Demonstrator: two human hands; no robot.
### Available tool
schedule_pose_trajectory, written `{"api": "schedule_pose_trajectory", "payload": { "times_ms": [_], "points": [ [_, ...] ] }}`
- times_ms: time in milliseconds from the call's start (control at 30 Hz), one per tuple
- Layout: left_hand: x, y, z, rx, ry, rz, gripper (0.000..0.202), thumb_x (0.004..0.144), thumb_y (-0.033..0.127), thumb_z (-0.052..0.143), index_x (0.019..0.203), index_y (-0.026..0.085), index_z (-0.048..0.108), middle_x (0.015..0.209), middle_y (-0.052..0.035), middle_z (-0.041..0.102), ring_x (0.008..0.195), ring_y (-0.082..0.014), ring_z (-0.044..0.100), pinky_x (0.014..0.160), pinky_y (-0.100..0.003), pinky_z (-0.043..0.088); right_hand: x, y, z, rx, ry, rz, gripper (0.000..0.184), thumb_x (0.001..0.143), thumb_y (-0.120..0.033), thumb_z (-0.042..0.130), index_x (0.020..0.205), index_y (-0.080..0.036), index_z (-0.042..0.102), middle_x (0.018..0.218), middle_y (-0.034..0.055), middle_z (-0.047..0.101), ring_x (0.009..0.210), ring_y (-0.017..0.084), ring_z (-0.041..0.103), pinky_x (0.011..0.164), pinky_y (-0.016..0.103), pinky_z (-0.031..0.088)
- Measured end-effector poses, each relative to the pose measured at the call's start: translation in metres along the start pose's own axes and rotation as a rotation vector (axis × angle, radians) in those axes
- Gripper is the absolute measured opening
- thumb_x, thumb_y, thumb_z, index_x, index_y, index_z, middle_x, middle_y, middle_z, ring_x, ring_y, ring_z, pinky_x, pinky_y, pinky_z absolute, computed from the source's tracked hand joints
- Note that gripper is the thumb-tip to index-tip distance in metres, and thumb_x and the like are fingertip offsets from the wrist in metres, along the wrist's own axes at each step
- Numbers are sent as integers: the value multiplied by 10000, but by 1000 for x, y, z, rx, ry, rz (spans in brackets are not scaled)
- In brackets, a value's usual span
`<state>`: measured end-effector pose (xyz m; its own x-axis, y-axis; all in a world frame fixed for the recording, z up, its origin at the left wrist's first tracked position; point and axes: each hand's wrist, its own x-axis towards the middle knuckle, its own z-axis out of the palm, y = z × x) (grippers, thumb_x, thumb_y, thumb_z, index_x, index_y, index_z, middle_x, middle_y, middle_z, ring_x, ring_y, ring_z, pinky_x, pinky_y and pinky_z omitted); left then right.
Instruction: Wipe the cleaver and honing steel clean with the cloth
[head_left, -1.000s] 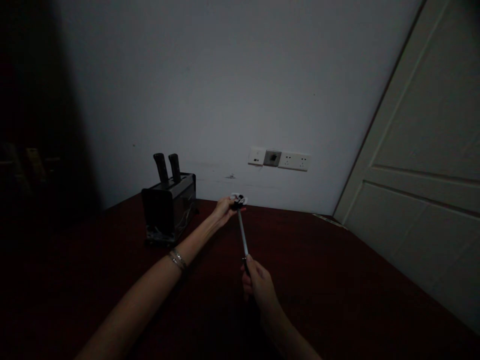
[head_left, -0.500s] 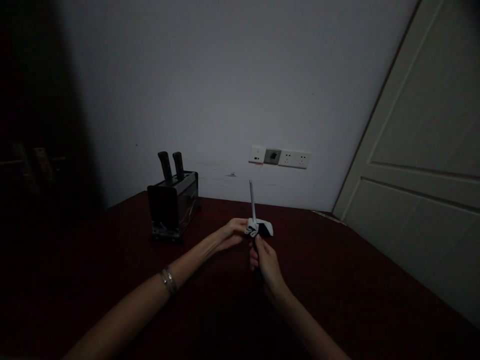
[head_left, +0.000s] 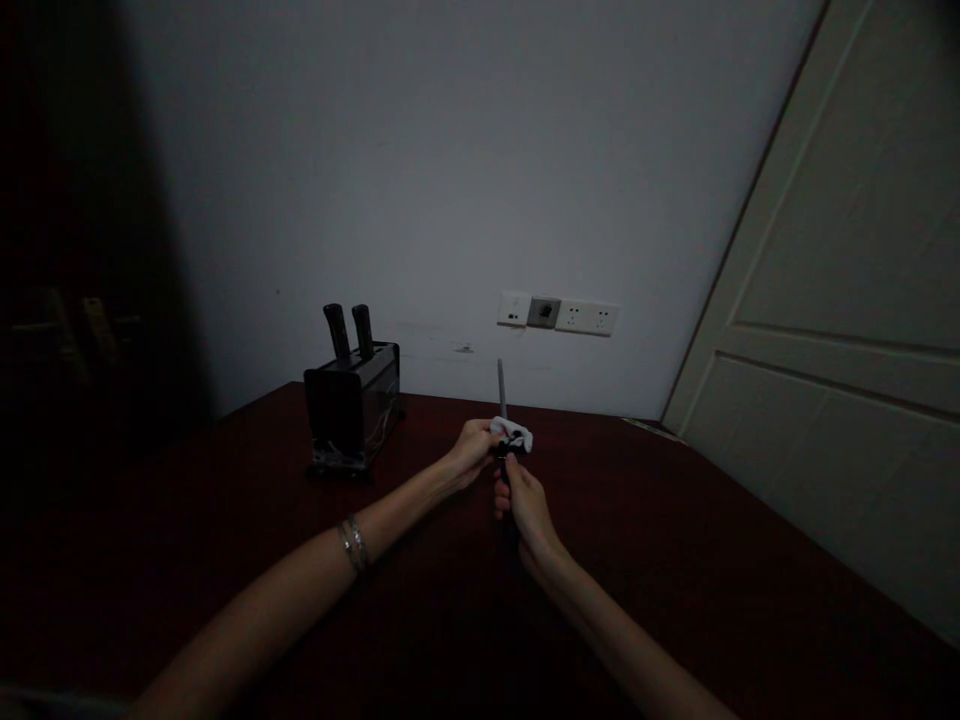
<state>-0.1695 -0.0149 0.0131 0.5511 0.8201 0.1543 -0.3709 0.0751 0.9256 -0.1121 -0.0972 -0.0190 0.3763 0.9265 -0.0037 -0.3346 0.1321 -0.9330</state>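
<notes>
My right hand (head_left: 526, 503) is wrapped round the dark handle of a sharpening steel (head_left: 502, 388). Its thin grey rod points up and away from me. At the base of the rod, my left hand (head_left: 475, 448) pinches a white and black cloth (head_left: 517, 434) against it. Part of the cloth sticks out to the right of the rod. The lower handle is hard to make out against the dark table.
On the left of the dark red table (head_left: 600, 480) stands a black knife block (head_left: 352, 410) with two black-handled knives (head_left: 349, 332) in it. Wall sockets (head_left: 559, 313) sit on the wall behind. A pale panelled door (head_left: 840, 330) leans in at the right.
My left hand and the cloth have shifted a little up the picture, and the cloth is bunched more tightly at the rod's base. My right hand keeps its grip on the handle.
</notes>
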Motion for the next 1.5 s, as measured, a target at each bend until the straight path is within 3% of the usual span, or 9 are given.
{"api": "schedule_pose_trajectory", "payload": {
  "times_ms": [133,400,633,800,933,1067,1167,1333,1500],
  "points": [
    [17,9,-7,-8,86,41,165,540,9,502,619,87,624,590,-24,596,566,-100,525,514,-188,367,-7,7,2,-21,-15,30,468,624,-627,576,647,-171,473,398,-119,338,300,17,281,297,150,258],
    [59,26,-39,-36,241,137,182,518,-3,450,592,96,583,570,-18,583,541,-99,528,510,-190,390,-30,14,3,-68,-65,118,477,615,-641,571,628,-176,463,380,-119,336,289,15,276,282,147,257],
    [74,44,-43,-114,303,222,157,541,5,473,630,111,546,629,-29,593,602,-123,567,575,-239,471,-36,12,2,-82,-91,125,520,561,-680,582,629,-177,468,378,-119,335,286,11,260,280,153,254],
    [78,70,-62,-153,377,262,146,591,14,453,653,138,499,626,-6,578,608,-99,569,607,-220,477,-39,19,-6,-102,-156,133,548,539,-702,578,657,-177,479,393,-118,338,292,13,243,275,160,236],
    [60,71,-71,-108,263,150,145,582,13,497,669,120,540,610,-22,591,573,-116,573,575,-232,472,-22,16,-13,-50,-171,45,495,617,-657,563,702,-175,498,432,-114,339,315,18,260,297,159,258],
    [36,51,-64,-90,58,-4,195,551,-1,500,707,67,596,620,-74,611,546,-135,562,554,-251,479,8,6,-13,19,-166,-61,431,671,-598,564,743,-177,509,468,-106,355,342,22,289,331,158,273],
    [23,35,-58,-150,-47,-65,270,561,42,459,786,62,606,683,-95,628,607,-166,580,653,-353,513,27,3,-11,14,-167,-118,425,696,-604,526,753,-184,503,475,-101,356,350,32,297,345,170,275],
    [14,24,-57,-279,-80,-92,289,638,158,424,864,80,586,857,-140,650,843,-250,603,812,-484,469,37,13,-14,-44,-201,-159,399,735,-583,480,790,-188,505,528,-77,407,385,49,335,375,182,277],
    [6,26,-53,-347,-84,-124,372,758,397,487,929,85,594,945,-170,642,946,-289,577,811,-485,469,36,23,-22,-130,-176,-263,304,729,-500,538,760,-202,491,578,-69,432,448,62,366,424,181,287]
  ]
}}
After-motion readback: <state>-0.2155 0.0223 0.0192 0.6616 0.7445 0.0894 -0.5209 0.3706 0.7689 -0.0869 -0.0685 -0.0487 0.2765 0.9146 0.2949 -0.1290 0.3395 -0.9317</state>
